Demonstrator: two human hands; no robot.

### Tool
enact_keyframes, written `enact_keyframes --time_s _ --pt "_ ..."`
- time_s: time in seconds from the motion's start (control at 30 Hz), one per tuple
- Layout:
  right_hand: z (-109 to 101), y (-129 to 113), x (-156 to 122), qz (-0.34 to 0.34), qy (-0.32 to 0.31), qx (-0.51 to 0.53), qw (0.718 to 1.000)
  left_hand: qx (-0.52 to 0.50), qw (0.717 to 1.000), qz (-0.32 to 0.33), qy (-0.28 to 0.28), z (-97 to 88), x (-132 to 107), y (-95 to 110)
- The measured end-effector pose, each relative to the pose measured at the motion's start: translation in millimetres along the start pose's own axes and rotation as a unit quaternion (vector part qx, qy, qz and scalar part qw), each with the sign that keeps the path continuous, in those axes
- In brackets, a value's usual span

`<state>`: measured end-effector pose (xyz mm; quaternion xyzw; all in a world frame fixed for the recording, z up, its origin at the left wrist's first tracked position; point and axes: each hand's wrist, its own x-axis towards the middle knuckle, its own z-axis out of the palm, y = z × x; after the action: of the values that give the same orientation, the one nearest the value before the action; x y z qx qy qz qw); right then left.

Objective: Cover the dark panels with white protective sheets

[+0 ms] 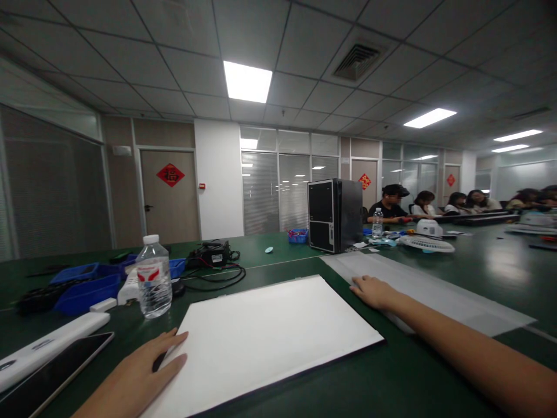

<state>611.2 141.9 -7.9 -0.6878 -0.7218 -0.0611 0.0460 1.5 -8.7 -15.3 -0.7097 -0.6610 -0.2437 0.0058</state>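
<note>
Left fingers apart on white panel, near corner cut off, right fingers loosely apart, palm hidden, at sheet

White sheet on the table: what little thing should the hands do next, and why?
Maybe the right hand could pinch the greyish sheet, because that hand lies at the sheet's left edge, while the left hand rests on the white sheet along its left side.

Passage lies above the white panel; a bottle obstructs beside its far left corner.
</note>
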Motion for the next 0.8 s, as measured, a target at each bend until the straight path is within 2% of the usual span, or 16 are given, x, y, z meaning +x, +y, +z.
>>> enact_keyframes --time_s 0.17,0.3,0.4,0.5,0.6,0.8 --pt "-6 -3 -1 -0.021 0.015 -0.012 1.000 0.000 1.000 0.002 -0.007 1.3 0 2" --pt "-10 -7 -2 -0.035 0.031 -0.020 0.999 -0.003 1.000 -0.002 -0.013 6.6 2 -4" --pt "-10 -11 -4 -0.006 0.042 -0.029 0.999 0.005 0.999 -0.006 -0.031 11.6 3 -11" --pt "-6 -13 -5 0.056 0.041 -0.042 0.997 0.025 0.998 -0.010 -0.055 14.1 5 -15" --pt "-4 -13 -6 0.100 0.025 -0.045 0.994 0.024 0.999 -0.005 -0.046 13.0 5 -13" --pt "-9 -14 -8 0.081 0.024 -0.060 0.995 0.010 1.000 0.003 -0.013 7.1 2 -5"
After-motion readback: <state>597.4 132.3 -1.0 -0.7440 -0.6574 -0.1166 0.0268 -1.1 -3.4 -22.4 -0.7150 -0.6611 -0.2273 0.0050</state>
